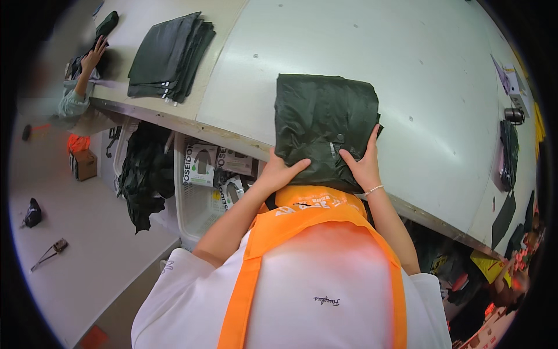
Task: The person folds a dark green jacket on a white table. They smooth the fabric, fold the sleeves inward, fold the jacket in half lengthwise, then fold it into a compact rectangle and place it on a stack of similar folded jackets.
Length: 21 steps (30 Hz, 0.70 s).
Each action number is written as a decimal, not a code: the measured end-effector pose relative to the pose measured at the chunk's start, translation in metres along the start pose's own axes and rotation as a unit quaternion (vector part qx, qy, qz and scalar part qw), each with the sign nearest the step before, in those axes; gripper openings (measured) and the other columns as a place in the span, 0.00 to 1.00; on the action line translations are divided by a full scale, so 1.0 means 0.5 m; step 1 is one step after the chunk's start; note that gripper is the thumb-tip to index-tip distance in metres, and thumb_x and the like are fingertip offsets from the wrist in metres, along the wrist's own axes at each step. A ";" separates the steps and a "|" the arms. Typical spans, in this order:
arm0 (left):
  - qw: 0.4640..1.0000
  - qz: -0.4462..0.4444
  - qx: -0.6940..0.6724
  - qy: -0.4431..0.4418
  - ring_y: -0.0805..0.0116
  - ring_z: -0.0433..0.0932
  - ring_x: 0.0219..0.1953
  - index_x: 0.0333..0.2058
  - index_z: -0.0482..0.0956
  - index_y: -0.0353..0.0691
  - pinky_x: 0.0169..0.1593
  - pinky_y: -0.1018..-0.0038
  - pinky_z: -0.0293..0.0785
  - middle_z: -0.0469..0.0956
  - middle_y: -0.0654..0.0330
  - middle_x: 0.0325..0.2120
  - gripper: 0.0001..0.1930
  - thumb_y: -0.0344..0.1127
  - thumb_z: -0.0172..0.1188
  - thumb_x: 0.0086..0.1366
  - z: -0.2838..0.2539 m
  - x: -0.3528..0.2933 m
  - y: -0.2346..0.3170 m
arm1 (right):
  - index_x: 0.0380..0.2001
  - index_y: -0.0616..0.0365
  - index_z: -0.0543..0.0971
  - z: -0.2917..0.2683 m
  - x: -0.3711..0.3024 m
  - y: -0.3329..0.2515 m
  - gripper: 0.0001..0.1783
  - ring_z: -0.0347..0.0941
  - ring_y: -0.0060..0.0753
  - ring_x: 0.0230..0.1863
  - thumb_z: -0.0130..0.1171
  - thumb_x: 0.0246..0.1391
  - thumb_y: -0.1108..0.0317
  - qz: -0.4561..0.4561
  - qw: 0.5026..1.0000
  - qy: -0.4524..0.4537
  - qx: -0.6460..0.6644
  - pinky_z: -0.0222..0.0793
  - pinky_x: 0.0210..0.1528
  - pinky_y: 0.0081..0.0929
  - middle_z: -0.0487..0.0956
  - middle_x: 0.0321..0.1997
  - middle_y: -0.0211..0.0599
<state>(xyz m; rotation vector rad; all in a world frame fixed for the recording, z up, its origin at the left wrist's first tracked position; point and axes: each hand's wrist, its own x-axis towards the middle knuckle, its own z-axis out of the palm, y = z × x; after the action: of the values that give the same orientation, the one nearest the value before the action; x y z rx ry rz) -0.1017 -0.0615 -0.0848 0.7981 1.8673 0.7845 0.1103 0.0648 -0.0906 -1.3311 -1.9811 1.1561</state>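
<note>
A folded dark green garment (322, 119), shiny like rainwear, lies at the near edge of the white table in front of me. A round snap and a small pale tag show on its upper face. My left hand (285, 173) grips its near left corner, thumb on top and the other fingers mostly hidden. Along the near right side, my right hand (364, 166) holds it with the thumb on top and fingers around the edge. A beaded bracelet (375, 189) circles my right wrist.
To the far left, a stack of folded dark garments (168, 55) rests on the table (232, 87). Below the edge stand a white basket (180, 198) with boxed packages and a dark cloth heap (148, 168). Another person's hand (93, 57) touches dark cloth. Bagged items (509, 154) lie right.
</note>
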 end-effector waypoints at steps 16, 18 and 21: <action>0.962 0.217 0.053 0.158 0.42 0.73 0.41 0.45 0.69 0.38 0.43 0.57 0.71 0.75 0.43 0.38 0.23 0.47 0.58 0.56 -0.043 0.223 0.049 | 0.63 0.56 0.61 0.268 0.298 -0.349 0.49 0.70 0.61 0.50 0.49 0.47 0.31 0.020 0.804 -0.197 -0.561 0.66 0.53 0.38 0.44 0.64 0.78; 0.957 0.244 0.140 0.064 0.44 0.74 0.40 0.45 0.72 0.40 0.42 0.59 0.72 0.76 0.45 0.36 0.24 0.49 0.59 0.55 -0.072 0.207 0.062 | 0.60 0.57 0.65 0.305 0.316 -0.349 0.40 0.69 0.59 0.49 0.49 0.52 0.39 0.009 0.750 -0.198 -0.630 0.64 0.52 0.44 0.44 0.66 0.74; 0.951 0.160 0.225 -0.135 0.48 0.77 0.37 0.41 0.77 0.44 0.41 0.60 0.73 0.79 0.50 0.31 0.22 0.52 0.62 0.52 -0.167 0.187 0.080 | 0.58 0.56 0.69 0.343 0.318 -0.332 0.30 0.68 0.59 0.48 0.45 0.57 0.50 -0.072 0.685 -0.220 -0.691 0.62 0.49 0.47 0.46 0.67 0.72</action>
<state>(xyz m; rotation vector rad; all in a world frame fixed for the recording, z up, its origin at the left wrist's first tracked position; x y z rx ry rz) -0.2038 0.0205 -0.0694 1.4501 1.7054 0.4082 -0.1684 0.1171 -0.0492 -1.3973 -3.4470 -0.4764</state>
